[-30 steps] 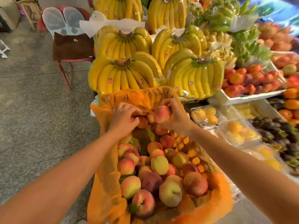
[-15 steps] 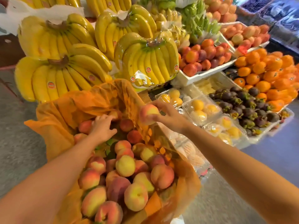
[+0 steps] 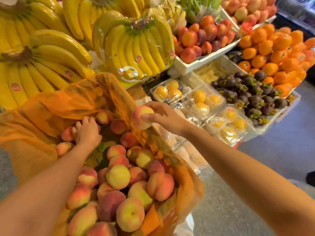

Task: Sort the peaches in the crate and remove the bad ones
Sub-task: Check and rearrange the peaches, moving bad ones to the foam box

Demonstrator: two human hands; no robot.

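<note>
A crate lined with orange plastic (image 3: pixel 42 147) holds several pink-and-yellow peaches (image 3: pixel 118 176). My right hand (image 3: pixel 163 116) grips one peach (image 3: pixel 140 117) above the crate's right edge, thumb and fingers curled round it. My left hand (image 3: pixel 87 132) reaches into the far part of the crate and rests on peaches there, fingers bent over a reddish peach (image 3: pixel 67 133); whether it grips that fruit is hidden by the hand.
Wrapped banana bunches (image 3: pixel 136 46) stand behind the crate. To the right lie clear clamshell boxes of yellow fruit (image 3: pixel 202 103), mangosteens (image 3: pixel 252 96), oranges (image 3: pixel 276 53) and a white tray of nectarines (image 3: pixel 204 62). Grey floor (image 3: pixel 281 159) shows at lower right.
My right hand has carried the peach rightward, from inside the crate to above its right edge. My left hand stays on the far peaches. The camera has swung right.
</note>
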